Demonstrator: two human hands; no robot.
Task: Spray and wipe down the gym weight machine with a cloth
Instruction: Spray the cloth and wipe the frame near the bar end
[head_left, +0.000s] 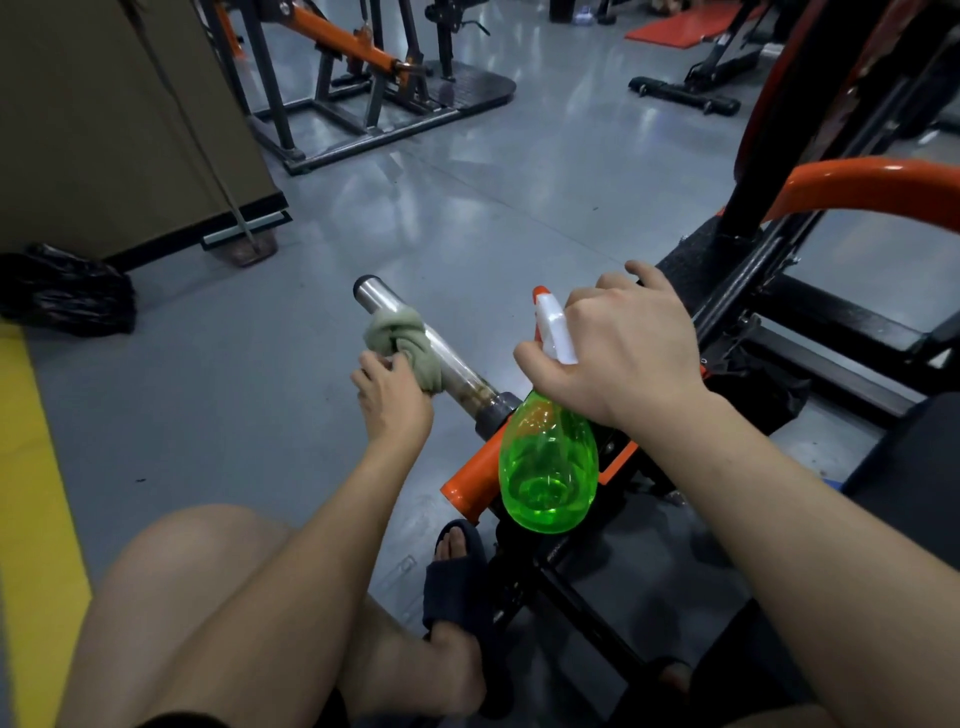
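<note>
On chrome bar (415, 332): left hand (395, 400) clamps cloth (402, 338); right hand (623, 353) grips spray bottle (548, 467).

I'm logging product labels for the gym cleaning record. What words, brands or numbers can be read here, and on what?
None can be read.
Spray bottle: no label shows.
Cloth and bar: bare.
Box: no print visible.

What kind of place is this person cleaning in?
Most likely a gym. An orange and grey weight machine stands on the shiny grey floor, an orange mat lies beyond, and a chrome weight-plate post is being wiped.
</note>
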